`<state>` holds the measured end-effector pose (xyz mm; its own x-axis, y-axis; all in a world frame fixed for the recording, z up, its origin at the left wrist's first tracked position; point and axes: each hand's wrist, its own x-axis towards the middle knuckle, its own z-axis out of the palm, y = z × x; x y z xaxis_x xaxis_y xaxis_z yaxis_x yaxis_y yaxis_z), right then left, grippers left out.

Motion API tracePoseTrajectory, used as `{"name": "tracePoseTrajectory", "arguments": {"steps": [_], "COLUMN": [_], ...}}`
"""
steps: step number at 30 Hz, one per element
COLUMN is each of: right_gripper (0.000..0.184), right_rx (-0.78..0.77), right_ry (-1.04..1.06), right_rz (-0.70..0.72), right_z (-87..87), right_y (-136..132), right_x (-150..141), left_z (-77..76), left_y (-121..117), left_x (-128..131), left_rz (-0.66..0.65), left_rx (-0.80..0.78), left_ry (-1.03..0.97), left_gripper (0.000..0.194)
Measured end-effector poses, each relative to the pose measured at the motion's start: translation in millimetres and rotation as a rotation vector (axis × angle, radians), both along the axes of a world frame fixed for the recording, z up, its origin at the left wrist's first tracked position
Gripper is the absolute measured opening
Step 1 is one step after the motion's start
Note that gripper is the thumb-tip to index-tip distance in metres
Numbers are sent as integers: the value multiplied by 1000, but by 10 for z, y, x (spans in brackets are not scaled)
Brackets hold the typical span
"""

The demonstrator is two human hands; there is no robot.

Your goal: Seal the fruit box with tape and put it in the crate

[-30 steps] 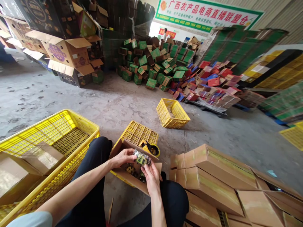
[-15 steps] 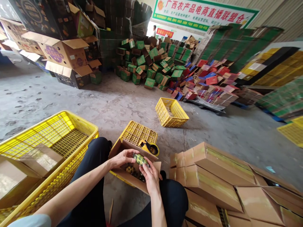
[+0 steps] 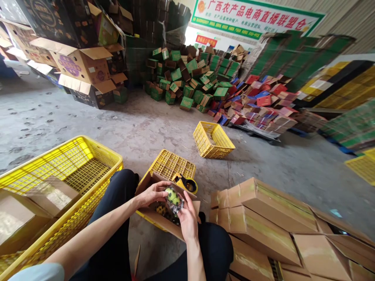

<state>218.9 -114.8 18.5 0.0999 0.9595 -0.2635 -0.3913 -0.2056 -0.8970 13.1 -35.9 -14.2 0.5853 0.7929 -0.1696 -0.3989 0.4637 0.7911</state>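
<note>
Over an open cardboard box (image 3: 168, 224), I hold a small rounded green item with black patches in clear plastic wrap (image 3: 173, 196). My left hand (image 3: 154, 194) pinches the wrapped item at its left end between thumb and fingers. My right hand (image 3: 188, 215) grips its right, lower side, fingers pointing up. Inside the box, partly hidden by my hands, lie several yellow and black patterned pieces (image 3: 161, 210). A yellow-and-black tape dispenser (image 3: 186, 182) rests just beyond, at the box's far edge.
The box sits on an upturned yellow crate (image 3: 175, 163) between my knees. To the left is a large yellow crate (image 3: 101, 150) holding cardboard boxes. Stacked cartons (image 3: 272, 207) stand at my right. Another yellow crate (image 3: 213, 140) is ahead, before piled green boxes (image 3: 187, 88).
The wrapped item has been turned between my hands, so more of its rounded patterned side and loose plastic shows. My right fingers have straightened upward. The camera has shifted slightly.
</note>
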Motion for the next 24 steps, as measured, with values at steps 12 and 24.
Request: {"name": "tracePoseTrajectory", "arguments": {"steps": [12, 24], "right_gripper": [54, 39], "right_rx": [-33, 70], "right_ry": [-554, -1355], "right_rz": [-136, 91], "right_z": [-466, -598], "right_y": [94, 124], "right_x": [205, 21], "left_z": [-154, -43], "left_y": [48, 87], "left_x": [-61, -65], "left_rz": [95, 99], "left_rx": [-1, -24], "left_ry": [179, 216], "left_gripper": [74, 59]}}
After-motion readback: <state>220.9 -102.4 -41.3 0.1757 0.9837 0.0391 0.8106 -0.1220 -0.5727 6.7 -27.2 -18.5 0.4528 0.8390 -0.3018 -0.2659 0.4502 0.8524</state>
